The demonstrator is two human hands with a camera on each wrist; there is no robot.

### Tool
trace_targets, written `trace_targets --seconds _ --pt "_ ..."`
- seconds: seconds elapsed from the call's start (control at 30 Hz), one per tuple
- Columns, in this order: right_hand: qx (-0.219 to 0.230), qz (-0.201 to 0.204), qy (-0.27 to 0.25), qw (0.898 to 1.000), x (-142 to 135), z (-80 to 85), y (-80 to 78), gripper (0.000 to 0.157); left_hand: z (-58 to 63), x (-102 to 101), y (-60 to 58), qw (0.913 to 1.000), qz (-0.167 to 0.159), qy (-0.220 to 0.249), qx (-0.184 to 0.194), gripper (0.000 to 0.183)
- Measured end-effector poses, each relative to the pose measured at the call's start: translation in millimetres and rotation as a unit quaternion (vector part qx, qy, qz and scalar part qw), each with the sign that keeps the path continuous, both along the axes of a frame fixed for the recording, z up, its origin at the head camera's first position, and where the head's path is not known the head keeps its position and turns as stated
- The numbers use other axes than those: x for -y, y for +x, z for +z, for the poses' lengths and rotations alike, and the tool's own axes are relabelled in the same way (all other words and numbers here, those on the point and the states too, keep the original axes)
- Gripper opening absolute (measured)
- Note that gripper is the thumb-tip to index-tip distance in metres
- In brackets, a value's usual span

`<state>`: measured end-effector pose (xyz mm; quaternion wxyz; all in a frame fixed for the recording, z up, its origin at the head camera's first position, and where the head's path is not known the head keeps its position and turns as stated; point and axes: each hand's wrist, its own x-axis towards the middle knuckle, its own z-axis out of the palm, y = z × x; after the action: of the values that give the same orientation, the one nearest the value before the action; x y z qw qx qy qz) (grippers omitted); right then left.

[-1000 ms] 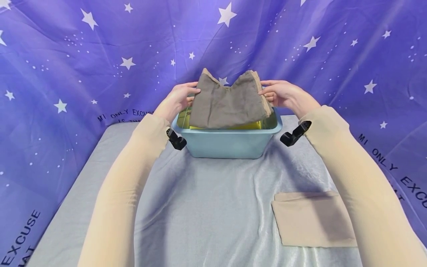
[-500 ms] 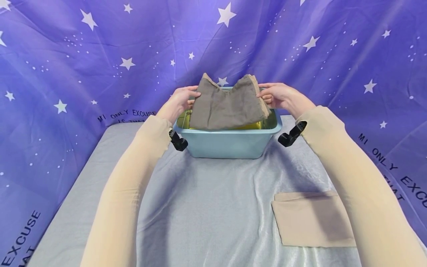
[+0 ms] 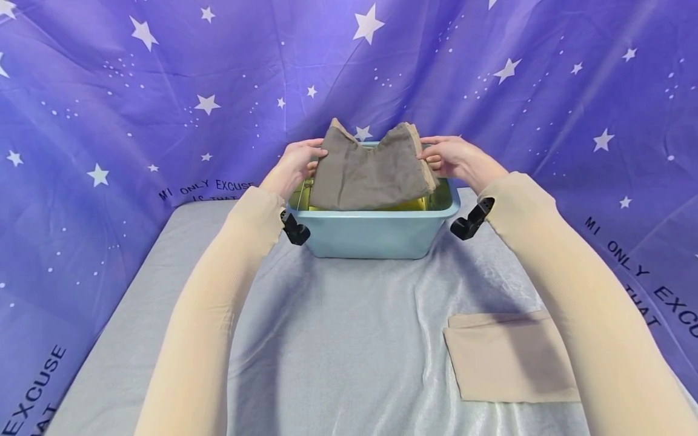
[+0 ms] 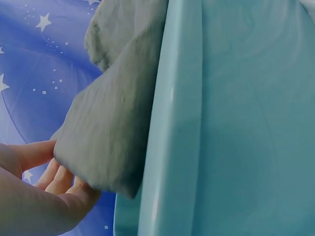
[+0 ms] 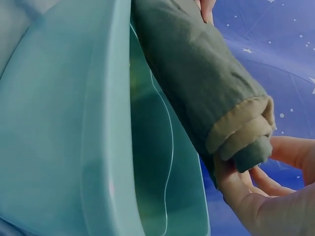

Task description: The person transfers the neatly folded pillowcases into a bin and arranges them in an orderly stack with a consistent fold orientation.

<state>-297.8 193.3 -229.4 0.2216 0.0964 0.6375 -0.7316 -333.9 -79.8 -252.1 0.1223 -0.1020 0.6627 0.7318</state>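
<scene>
A folded grey-brown cloth (image 3: 371,175) with paler beige layers along its right edge is held over a light blue plastic tub (image 3: 376,233). Its two upper corners stand up and the middle of its top sags. My left hand (image 3: 297,163) pinches the left edge between thumb and fingers; the left wrist view shows the cloth (image 4: 110,128) close beside the tub's rim (image 4: 170,123). On the other side, my right hand (image 3: 455,158) grips the right edge, where the right wrist view shows stacked fold layers (image 5: 246,128). Something yellow (image 3: 411,204) shows inside the tub, mostly hidden beneath the cloth.
A folded beige cloth (image 3: 507,363) lies at the front right of the table, partly under my right forearm. The table has a pale grey-blue cover (image 3: 338,339). Directly behind the tub hangs a purple curtain (image 3: 245,72) with white stars.
The grey-brown cloth has sunk slightly toward the tub with both hands, most of it in the first half second. My right hand has also shifted a little to the left.
</scene>
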Motion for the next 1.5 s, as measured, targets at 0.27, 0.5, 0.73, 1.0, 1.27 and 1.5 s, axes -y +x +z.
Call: trace_targets --seconds 0.27,0.5,0.73,1.0,1.27,1.5 --pt "-0.001 0.001 0.011 1.000 3 -4.3 -1.4 0.067 -5.1 -1 -0.6 0.9999 -0.001 -0.011 -0.010 0.045" --pt "-0.012 0.019 0.070 0.997 5 -10.4 -0.6 0.060 -7.4 2 1.4 0.9995 0.006 -0.030 -0.011 0.046" --pt "-0.063 0.063 0.146 0.985 4 -15.7 7.9 0.048 -1.1 9 13.6 0.9997 0.011 -0.007 -0.020 0.036" --pt "-0.129 0.116 0.221 0.960 3 -17.9 23.2 0.046 0.0 7 36.6 0.9988 -0.034 0.002 -0.036 0.033" --pt "-0.190 0.126 0.257 0.939 -3 -19.1 38.8 0.042 0.1 2 61.2 0.9933 -0.087 -0.012 -0.075 0.033" --pt "-0.223 0.118 0.262 0.931 -7 -20.8 51.8 0.040 -2.9 -4 76.0 0.9909 -0.101 -0.016 -0.088 0.032"
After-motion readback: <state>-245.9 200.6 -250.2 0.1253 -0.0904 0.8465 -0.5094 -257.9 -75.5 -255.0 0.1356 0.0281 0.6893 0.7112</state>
